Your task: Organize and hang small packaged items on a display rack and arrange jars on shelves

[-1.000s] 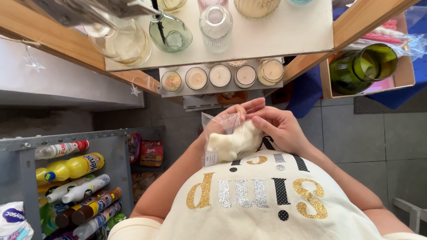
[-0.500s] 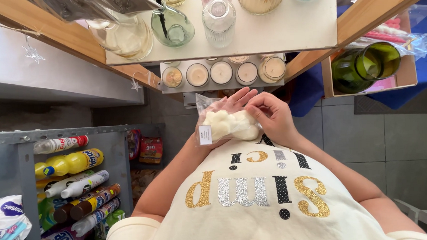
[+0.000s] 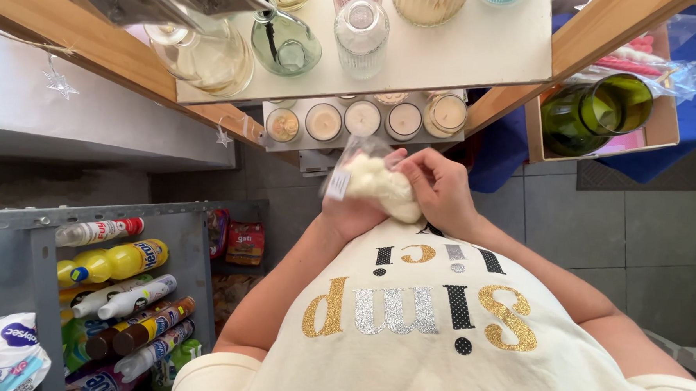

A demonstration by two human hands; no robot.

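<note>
While the white bench (image 3: 479, 53) with its glass jars has stayed put, the little bag has moved up and closer to the row of candles (image 3: 363, 119) since a moment ago. The left hand (image 3: 355, 211) cups the clear bag (image 3: 372, 181) from below, fingers curled around it. The right hand (image 3: 442, 188) has its fingers pressed together, pinching the bag's top. The bag is see-through, full of pale cream lumps, held near the chest.

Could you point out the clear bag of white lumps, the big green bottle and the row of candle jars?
clear bag (image 3: 373, 185), head view, on its white contents.
green bottle (image 3: 594, 112), head view, mid body.
candle jars (image 3: 363, 118), head view, middle jar's wax top.
</note>
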